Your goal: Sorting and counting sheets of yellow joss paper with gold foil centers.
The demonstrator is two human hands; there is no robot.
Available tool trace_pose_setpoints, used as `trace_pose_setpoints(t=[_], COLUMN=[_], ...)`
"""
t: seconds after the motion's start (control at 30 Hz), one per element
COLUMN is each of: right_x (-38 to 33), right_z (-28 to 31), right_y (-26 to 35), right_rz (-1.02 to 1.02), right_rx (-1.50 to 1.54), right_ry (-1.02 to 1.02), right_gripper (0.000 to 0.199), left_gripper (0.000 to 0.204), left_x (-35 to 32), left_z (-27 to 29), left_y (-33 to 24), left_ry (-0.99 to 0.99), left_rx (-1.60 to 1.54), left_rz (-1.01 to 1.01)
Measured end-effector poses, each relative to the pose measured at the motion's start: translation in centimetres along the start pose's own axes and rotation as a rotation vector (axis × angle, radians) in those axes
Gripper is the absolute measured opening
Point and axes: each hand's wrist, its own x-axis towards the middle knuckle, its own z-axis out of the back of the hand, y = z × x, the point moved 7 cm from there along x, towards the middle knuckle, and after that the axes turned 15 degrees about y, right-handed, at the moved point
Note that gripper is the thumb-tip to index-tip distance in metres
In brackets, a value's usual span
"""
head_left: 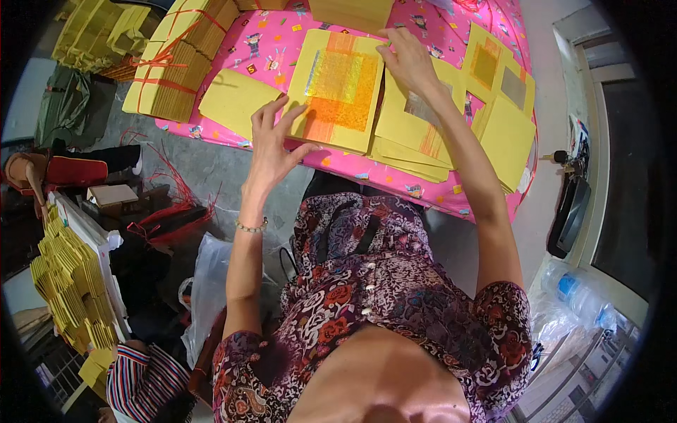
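Note:
A stack of yellow joss paper (314, 49), its top sheet bearing an orange and gold foil patch, lies before me on the pink table. My left hand (273, 144) is open at its lower left, fingers spread and fingertips at the left edge, thumb near the front edge. At the far right corner my right hand (412, 62) bends its thumb and fingers round the paper; the contact is partly hidden. Beneath my right forearm lies another spread of yellow sheets (395, 123) with a silvery patch. A plain yellow sheet (236, 102) lies left of the stack.
Tall yellow bundles tied with red string (166, 70) stand at the table's left. More patched sheets (504, 130) lie at the right. Red string (173, 204) is strewn on the floor, near a plastic bag (211, 275). Other people sit at the left beside folded yellow paper (70, 275).

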Motion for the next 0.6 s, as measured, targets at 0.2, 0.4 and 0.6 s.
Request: trace_pose_setpoints(t=[0.2,0.4,0.6], right_x=[-6.1,-10.3,-10.0], right_z=[1.3,-0.8,-1.3], right_y=[8.1,11.5,10.4], right_rz=[0.162,0.327,0.246], right_rx=[0.208,0.141,0.285], right_ry=[0.355,0.411,0.435], right_gripper=[0.029,0.034,0.022], left_gripper=[0.039,0.022,0.017], left_x=[0.8,1.6,1.6], left_z=[0.3,-0.6,-0.5], left_y=[-0.8,-0.1,0.3], left_ry=[0.062,0.175,0.124], left_rx=[-0.009,-0.087,-0.095], left_rz=[-0.167,-0.176,-0.25])
